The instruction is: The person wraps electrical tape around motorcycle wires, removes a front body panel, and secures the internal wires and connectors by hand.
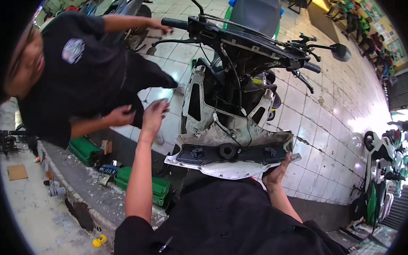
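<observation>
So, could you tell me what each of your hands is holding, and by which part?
The right hand grips the white fairing panel at its lower right edge. The left hand is raised and open, holding nothing.

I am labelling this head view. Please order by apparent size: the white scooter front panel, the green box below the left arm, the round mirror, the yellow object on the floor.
1. White scooter front panel
2. Green box
3. Round mirror
4. Yellow object

The panel, in the right hand, is nearest the camera, so its lead is exaggerated.

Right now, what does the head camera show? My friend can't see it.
The right hand holds a scooter's loose white front panel, while the left hand is raised, empty, beside a co-worker's hand. The scooter stands stripped on white tiles.
</observation>
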{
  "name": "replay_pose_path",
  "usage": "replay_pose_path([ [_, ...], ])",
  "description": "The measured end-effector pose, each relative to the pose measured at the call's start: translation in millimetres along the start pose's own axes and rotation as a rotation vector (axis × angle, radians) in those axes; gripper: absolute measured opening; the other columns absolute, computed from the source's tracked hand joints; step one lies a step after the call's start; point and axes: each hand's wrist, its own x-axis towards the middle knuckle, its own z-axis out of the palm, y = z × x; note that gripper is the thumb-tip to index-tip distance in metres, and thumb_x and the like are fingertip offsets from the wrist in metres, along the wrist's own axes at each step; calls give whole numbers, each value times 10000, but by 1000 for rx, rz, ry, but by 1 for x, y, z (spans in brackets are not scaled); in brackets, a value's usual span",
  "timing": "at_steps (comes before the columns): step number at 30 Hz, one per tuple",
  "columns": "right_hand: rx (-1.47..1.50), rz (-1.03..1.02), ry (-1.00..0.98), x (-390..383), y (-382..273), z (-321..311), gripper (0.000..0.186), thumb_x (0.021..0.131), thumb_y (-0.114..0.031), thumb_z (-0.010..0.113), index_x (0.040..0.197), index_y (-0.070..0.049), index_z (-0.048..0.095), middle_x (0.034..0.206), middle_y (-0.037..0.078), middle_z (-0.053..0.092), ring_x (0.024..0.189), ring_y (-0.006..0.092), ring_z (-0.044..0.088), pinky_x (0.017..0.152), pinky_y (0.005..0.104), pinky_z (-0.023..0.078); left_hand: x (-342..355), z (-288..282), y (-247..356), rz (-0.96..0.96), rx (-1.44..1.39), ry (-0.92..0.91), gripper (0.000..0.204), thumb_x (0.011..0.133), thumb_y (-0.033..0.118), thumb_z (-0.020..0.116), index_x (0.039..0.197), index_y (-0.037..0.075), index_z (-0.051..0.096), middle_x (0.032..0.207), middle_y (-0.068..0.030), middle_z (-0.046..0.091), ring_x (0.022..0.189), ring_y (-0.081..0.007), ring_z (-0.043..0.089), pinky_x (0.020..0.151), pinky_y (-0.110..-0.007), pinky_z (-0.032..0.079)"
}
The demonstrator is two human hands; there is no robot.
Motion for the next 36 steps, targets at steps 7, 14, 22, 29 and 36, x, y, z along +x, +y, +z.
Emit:
replay_pose_path([
  [7,12,147,-190,7,8,-36,577,950,-475,516,1385,-100,468,1323,56,552,1216,255,527,1040,417,403,45,140,4,118,469,-212,468,818,285,787,1139,-30,657,953,-98,726,812,-164,673,732,-304,528],
  [14,-329,42,-250,10,-57,-45,941,789,-371,742,1545,-164,223,1412,122,467,1286,274,478,1098,455,375,45,176,-6,97,651,-81,502,728,279,846,1094,-23,680,931,-141,736,866,-235,713,794,-330,544],
  [22,-1221,-470,-574,38,-73,174,231,889,-119,633,1090,-7,622,963,191,663,917,300,651,882,371,489,32,163,-16,153,327,36,291,818,152,740,1041,-30,698,929,-144,741,880,-233,722,805,-333,546],
  [29,-1887,-645,-558,96,46,190,208,874,-173,588,1021,-43,653,1002,189,676,1021,379,621,885,534,459,19,185,-40,-12,-64,-52,290,935,74,619,1212,-13,621,1064,-135,695,980,-183,676,853,-274,524],
  [36,-1443,-149,-490,128,38,167,259,899,-203,619,989,20,715,937,223,715,887,319,693,815,438,495,-3,210,-18,-443,-639,-85,456,948,59,591,1371,6,428,1155,-127,631,1055,-201,650,882,-300,538],
])
